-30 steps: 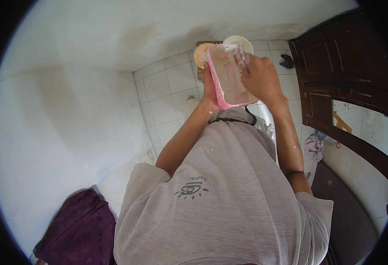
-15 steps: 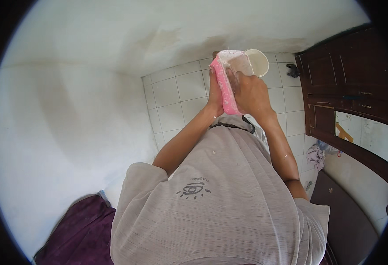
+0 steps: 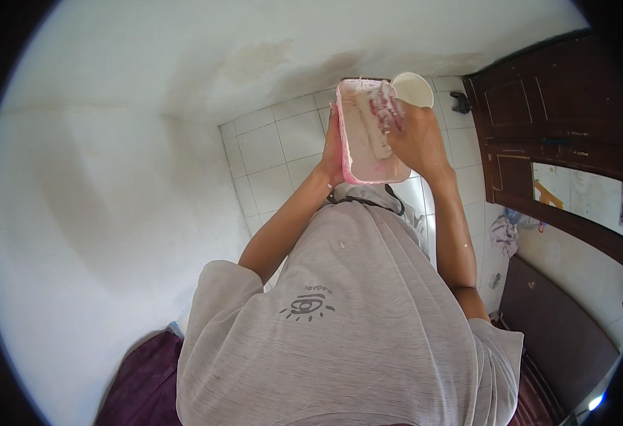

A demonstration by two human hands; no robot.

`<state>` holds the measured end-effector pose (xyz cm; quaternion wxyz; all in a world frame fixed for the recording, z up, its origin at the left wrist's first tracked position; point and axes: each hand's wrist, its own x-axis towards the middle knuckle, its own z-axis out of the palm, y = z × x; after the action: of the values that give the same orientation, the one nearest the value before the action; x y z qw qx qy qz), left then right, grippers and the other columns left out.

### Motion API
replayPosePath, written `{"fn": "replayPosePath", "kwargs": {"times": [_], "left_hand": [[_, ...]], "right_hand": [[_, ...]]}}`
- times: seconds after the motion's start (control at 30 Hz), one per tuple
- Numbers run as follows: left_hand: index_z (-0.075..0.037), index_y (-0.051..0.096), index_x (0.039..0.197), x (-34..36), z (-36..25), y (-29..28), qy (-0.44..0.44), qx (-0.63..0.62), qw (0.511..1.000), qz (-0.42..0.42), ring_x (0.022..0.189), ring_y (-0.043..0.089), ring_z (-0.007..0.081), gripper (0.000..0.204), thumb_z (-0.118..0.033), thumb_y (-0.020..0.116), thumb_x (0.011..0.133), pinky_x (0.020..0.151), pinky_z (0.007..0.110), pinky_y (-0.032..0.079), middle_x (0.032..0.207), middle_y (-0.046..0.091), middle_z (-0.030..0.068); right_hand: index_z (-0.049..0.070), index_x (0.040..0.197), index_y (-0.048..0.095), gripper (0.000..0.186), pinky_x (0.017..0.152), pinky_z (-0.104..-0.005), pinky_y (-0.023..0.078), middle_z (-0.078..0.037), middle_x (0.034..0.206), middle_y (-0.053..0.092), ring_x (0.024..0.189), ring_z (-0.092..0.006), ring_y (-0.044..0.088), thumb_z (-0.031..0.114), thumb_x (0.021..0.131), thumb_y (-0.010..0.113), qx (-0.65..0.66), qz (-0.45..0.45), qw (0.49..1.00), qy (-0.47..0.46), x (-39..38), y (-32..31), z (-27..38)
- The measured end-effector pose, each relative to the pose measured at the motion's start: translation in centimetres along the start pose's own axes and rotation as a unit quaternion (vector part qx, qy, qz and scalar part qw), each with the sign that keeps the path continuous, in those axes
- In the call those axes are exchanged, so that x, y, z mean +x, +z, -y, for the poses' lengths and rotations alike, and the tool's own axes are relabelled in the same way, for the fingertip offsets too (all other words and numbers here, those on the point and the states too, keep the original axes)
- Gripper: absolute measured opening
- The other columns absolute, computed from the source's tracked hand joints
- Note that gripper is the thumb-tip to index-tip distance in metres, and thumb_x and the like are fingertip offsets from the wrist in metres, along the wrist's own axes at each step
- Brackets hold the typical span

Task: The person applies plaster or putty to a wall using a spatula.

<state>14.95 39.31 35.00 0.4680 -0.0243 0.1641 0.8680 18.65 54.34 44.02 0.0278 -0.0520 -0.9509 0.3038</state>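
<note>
At the upper middle, my left hand (image 3: 331, 153) grips a pink rectangular plastic tray (image 3: 375, 166) by its left side, with pale paste smeared inside and along the rim. My right hand (image 3: 418, 135) is over the tray's right side, fingers closed on a paste-smeared tool (image 3: 384, 106) with reddish-purple patches, whose exact kind I cannot make out. Behind the tray a cream bucket (image 3: 411, 91) stands near the wall, partly hidden.
A white wall (image 3: 98, 234) with stains surrounds tiled floor (image 3: 262, 145). On the right are a dark wooden cabinet (image 3: 531, 85), a mirror (image 3: 580, 195), crumpled cloth (image 3: 503, 234) and a dark board (image 3: 553, 319). Purple fabric (image 3: 138, 380) lies lower left.
Half a second ago the tray was tipped toward my right hand; now its inside faces up more fully. My right hand and the tool have moved up within it.
</note>
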Motion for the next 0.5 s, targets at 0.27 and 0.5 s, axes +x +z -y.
{"fn": "replayPosePath", "kwargs": {"times": [0.27, 0.5], "left_hand": [[-0.013, 0.034, 0.154, -2.4, -1.3, -1.7, -0.008, -0.013, 1.0, -0.006, 0.134, 0.052, 0.0296, 0.084, -0.074, 0.018, 0.1, 0.114, 0.048, 0.044, 0.15, 0.046, 0.0131], [-0.014, 0.035, 0.154, -3.5, -3.0, -3.5, 0.023, -0.005, 1.0, -0.013, 0.13, 0.054, 0.0302, 0.086, -0.077, 0.019, 0.097, 0.109, 0.049, 0.047, 0.146, 0.05, 0.0138]], "right_hand": [[-0.004, 0.079, 0.065, 0.014, 0.067, -0.0521, 0.054, -0.027, 0.072, 0.065, 0.069, -0.0455, 0.067, 0.008, 0.074, 0.065, -0.016, 0.019, 0.996, 0.08, -0.8, 0.9, 4.4], [-0.004, 0.088, 0.063, 0.014, 0.065, -0.053, 0.052, -0.03, 0.07, 0.062, 0.07, -0.0497, 0.063, 0.006, 0.079, 0.062, -0.026, 0.013, 1.0, -0.003, -1.4, 2.9, 4.9]]}}
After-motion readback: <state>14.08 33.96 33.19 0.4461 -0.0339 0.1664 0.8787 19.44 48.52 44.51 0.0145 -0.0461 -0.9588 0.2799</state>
